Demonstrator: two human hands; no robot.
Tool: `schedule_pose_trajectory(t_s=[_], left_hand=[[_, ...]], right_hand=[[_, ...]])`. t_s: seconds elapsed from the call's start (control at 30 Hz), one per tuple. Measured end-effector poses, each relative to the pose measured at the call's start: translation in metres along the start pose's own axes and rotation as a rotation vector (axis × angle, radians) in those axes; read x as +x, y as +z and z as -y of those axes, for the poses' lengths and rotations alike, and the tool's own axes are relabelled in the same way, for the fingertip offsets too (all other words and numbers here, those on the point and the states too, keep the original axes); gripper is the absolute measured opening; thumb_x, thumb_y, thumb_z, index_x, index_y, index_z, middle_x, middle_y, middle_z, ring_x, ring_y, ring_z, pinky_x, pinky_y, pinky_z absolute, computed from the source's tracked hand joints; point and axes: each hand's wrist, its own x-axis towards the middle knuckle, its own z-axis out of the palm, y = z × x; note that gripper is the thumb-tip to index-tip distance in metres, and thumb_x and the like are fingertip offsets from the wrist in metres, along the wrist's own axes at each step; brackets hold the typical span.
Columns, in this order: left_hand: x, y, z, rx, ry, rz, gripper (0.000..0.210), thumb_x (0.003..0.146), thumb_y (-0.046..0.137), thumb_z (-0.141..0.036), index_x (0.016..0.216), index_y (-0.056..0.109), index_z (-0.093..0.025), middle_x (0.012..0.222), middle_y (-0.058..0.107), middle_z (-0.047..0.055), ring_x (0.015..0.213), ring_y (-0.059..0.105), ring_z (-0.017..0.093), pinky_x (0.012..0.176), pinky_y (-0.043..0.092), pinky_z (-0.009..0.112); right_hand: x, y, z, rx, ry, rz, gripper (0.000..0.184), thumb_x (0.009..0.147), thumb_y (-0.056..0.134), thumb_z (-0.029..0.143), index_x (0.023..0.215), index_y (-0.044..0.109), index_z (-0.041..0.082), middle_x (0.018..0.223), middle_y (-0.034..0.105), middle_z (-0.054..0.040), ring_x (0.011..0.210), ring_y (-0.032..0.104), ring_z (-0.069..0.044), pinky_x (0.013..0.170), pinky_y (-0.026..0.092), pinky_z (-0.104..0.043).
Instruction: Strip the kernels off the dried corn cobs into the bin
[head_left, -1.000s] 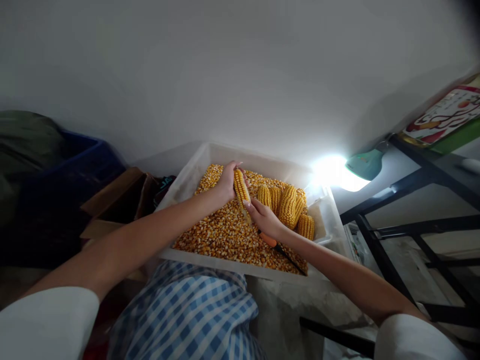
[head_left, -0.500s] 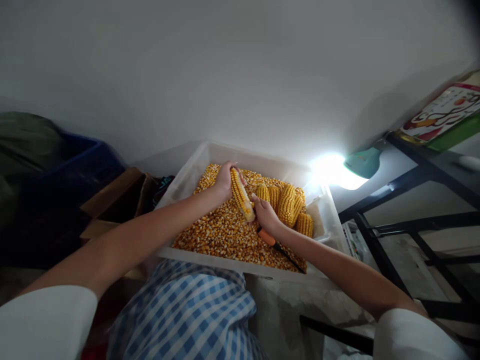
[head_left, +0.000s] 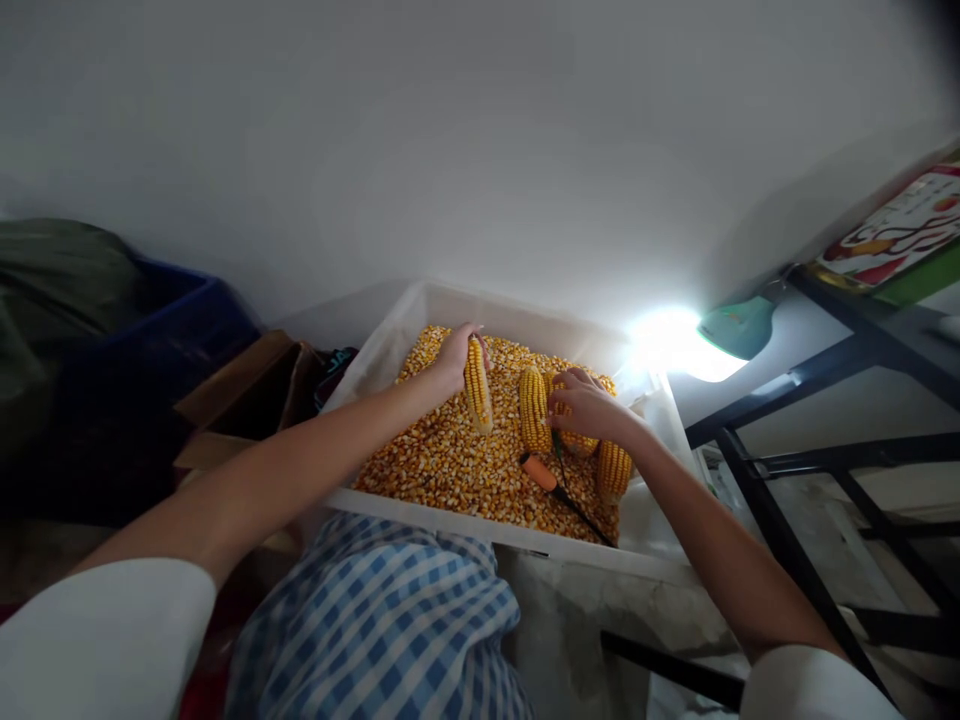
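the left hand (head_left: 452,362) grips a corn cob (head_left: 477,385); the right hand (head_left: 589,408), fingers loosely curled and holding nothing, settles on another cob (head_left: 534,408), which needs firm closing.

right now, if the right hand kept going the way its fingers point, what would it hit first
Most likely the upright corn cob: the right hand points left toward it, its fingertips at or almost touching the cob. Beyond that is the cob in the left hand. Depth is hard to judge from this view.
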Motion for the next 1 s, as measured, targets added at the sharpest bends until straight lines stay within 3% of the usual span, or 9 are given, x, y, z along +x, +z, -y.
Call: schedule_pose_trajectory(t_s=[0.17, 0.33, 0.5, 0.7, 0.83, 0.93, 1.0], left_hand=[[-0.003, 0.0, 0.005, 0.14, 0.032, 0.001, 0.016, 0.07, 0.046, -0.028, 0.058, 0.044, -0.017, 0.038, 0.044, -0.002, 0.033, 0.047, 0.012, 0.034, 0.037, 0.022], [0.0, -0.003, 0.008, 0.154, 0.038, 0.018, 0.016, 0.07, 0.047, -0.028, 0.058, 0.046, -0.017, 0.039, 0.045, -0.002, 0.032, 0.046, 0.012, 0.033, 0.036, 0.022], [0.007, -0.009, 0.013, 0.218, 0.065, 0.018, 0.016, 0.069, 0.047, -0.029, 0.059, 0.045, -0.017, 0.039, 0.045, -0.001, 0.034, 0.047, 0.013, 0.033, 0.036, 0.022], [0.01, -0.012, 0.017, 0.204, 0.058, 0.026, 0.017, 0.071, 0.046, -0.03, 0.06, 0.044, -0.018, 0.039, 0.044, -0.002, 0.032, 0.044, 0.012, 0.033, 0.035, 0.022], [0.009, -0.012, 0.016, 0.18, 0.035, 0.013, 0.015, 0.071, 0.046, -0.028, 0.06, 0.043, -0.018, 0.039, 0.044, -0.002, 0.033, 0.045, 0.012, 0.034, 0.037, 0.022], [0.012, -0.015, 0.018, 0.154, -0.019, 0.009, 0.015, 0.07, 0.046, -0.026, 0.058, 0.043, -0.018, 0.039, 0.046, -0.001, 0.033, 0.046, 0.012, 0.035, 0.038, 0.023], [0.015, -0.017, 0.022, 0.129, -0.061, 0.019, 0.015, 0.069, 0.046, -0.026, 0.057, 0.044, -0.018, 0.039, 0.046, 0.0, 0.032, 0.046, 0.013, 0.033, 0.037, 0.024]], right_hand=[[-0.003, 0.015, 0.015, -0.194, 0.075, 0.144, 0.036, 0.062, 0.066, 0.037, 0.091, 0.066, 0.016, 0.111, 0.05, -0.014, 0.116, 0.03, -0.035, 0.101, 0.011, -0.055], [0.0, 0.035, 0.036, -0.317, 0.173, 0.066, 0.037, 0.067, 0.056, 0.017, 0.103, 0.063, 0.009, 0.123, 0.044, -0.0189, 0.124, 0.023, -0.038, 0.103, 0.002, -0.056], [0.004, 0.043, 0.04, -0.347, 0.17, 0.004, 0.031, 0.069, 0.051, 0.015, 0.095, 0.067, 0.012, 0.124, 0.045, -0.0164, 0.124, 0.024, -0.036, 0.103, 0.0, -0.054], [0.004, 0.031, 0.025, -0.25, 0.178, 0.01, 0.023, 0.066, 0.053, 0.022, 0.081, 0.069, 0.013, 0.116, 0.048, -0.0148, 0.115, 0.031, -0.033, 0.103, 0.004, -0.051], [0.006, 0.022, 0.02, -0.132, 0.181, -0.048, 0.023, 0.067, 0.054, 0.032, 0.074, 0.066, 0.013, 0.1, 0.052, -0.0124, 0.105, 0.038, -0.027, 0.1, 0.019, -0.043], [0.011, 0.016, 0.022, 0.08, 0.183, -0.182, 0.024, 0.075, 0.046, 0.034, 0.071, 0.059, 0.015, 0.087, 0.053, -0.0084, 0.09, 0.046, -0.02, 0.085, 0.035, -0.032], [0.014, 0.015, 0.029, 0.335, 0.185, -0.28, 0.026, 0.081, 0.04, 0.038, 0.073, 0.053, 0.017, 0.073, 0.052, -0.0031, 0.073, 0.049, -0.014, 0.07, 0.04, -0.028]])
